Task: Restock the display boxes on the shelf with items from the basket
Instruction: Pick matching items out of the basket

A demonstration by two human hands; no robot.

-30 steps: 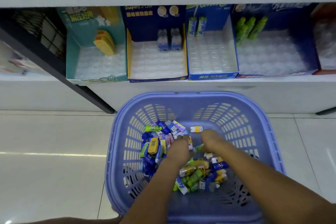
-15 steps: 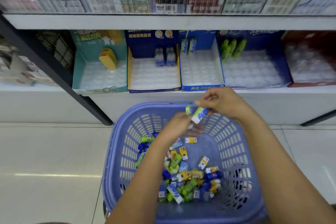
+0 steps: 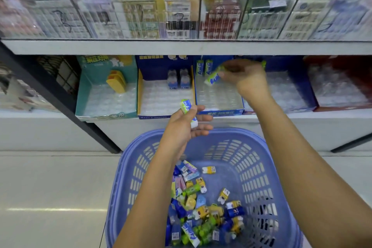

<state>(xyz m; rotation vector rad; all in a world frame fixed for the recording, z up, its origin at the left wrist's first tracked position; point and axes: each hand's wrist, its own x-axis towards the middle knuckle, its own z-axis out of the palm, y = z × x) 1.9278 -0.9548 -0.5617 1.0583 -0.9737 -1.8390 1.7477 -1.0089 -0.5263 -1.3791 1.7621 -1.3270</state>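
Right hand (image 3: 244, 78): reached in over the shelf (image 3: 322, 116), above the back half of the blue display box (image 3: 220, 111). We saw its fingertips pinching a green-and-white tube (image 3: 213, 77) by one end.
Tube in the right hand: tilted, with its lower end toward the box's left wall, just in front of the two upright tubes (image 3: 204, 66) at the box's back edge. We could not tell whether it touched the tray.
Left hand (image 3: 187, 129): held above the far rim of the basket (image 3: 251, 167), just short of the shelf's front edge. Thumb and fingers gripped a second tube (image 3: 187, 109), whose green end stuck up past the thumb.
Basket: lilac-blue slotted plastic, below the shelf's front edge.
Loose items (image 3: 201, 207): a heap of small packs — blue, green, yellow, pink — toward the left and near sides of the basket floor.
Other boxes: we noted a teal box (image 3: 106, 115) at the left with yellow packs (image 3: 116, 81) at its back. Next to it was a dark blue box (image 3: 153, 116) with two grey-blue packs (image 3: 179, 78) at its back edge. Right of the hand were another blue box (image 3: 289, 94) and a red box (image 3: 338, 90), both showing clear moulded trays.
Upper shelf: blurred packets behind a clear front.
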